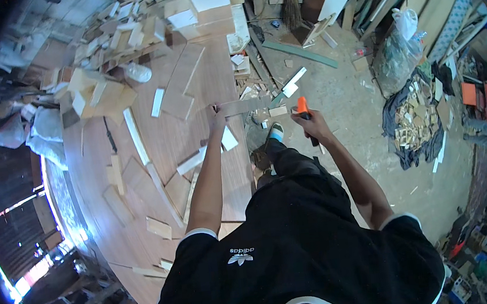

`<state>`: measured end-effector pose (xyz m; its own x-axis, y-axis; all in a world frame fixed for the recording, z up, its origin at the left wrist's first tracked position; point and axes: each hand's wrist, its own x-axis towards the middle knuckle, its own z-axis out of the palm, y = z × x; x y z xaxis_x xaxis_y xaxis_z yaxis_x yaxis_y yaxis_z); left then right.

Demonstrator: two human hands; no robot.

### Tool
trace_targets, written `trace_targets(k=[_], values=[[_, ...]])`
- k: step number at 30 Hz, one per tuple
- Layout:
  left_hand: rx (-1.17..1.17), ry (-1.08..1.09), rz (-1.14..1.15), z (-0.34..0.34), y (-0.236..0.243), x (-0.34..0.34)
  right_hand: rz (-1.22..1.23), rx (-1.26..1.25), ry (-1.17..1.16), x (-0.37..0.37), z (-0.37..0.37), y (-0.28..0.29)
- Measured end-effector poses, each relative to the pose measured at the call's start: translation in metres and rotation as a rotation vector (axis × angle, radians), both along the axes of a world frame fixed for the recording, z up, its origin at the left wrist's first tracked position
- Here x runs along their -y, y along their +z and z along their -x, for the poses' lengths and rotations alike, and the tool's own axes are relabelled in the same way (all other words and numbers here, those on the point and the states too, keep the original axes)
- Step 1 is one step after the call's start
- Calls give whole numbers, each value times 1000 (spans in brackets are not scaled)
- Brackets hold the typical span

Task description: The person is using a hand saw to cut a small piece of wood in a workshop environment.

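My left hand point(216, 114) is closed at the near-left end of a flat greyish-brown strip point(248, 105), which reaches out past the table's right edge. Closed around a tool with an orange-and-black handle point(303, 105), my right hand point(313, 124) is over the floor, right of the table. The orange part sticks up above the fist and a black part shows below it. Its working end cannot be made out. Near my left forearm lie a white-faced wood offcut point(229, 138) and a pale strip point(192, 161) on the brown tabletop point(194, 136).
Wood offcuts are piled at the table's far end point(136, 35), near a clear plastic bottle point(139, 73). Right of me, a dark cloth point(393, 136) holds wood scraps beside a filled plastic sack point(394, 65). A green board point(301, 54) lies on the floor; boards lean behind.
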<state>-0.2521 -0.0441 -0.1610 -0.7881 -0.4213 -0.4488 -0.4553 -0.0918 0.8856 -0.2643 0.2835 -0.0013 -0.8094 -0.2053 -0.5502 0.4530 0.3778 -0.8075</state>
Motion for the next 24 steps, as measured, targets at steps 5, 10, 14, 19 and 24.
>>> trace_targets(k=[5,10,14,19,24], values=[[58,-150,211,47,19,-42,-138,144,-10,9,57,-99],[-165,-240,821,46,50,-55,79,243,-179,27,75,-147],[-178,-213,782,40,43,-48,113,200,-208,24,81,-152],[-103,-95,634,29,42,-38,147,309,-183,30,85,-111],[-124,-94,552,34,45,-35,85,322,-183,30,84,-101]])
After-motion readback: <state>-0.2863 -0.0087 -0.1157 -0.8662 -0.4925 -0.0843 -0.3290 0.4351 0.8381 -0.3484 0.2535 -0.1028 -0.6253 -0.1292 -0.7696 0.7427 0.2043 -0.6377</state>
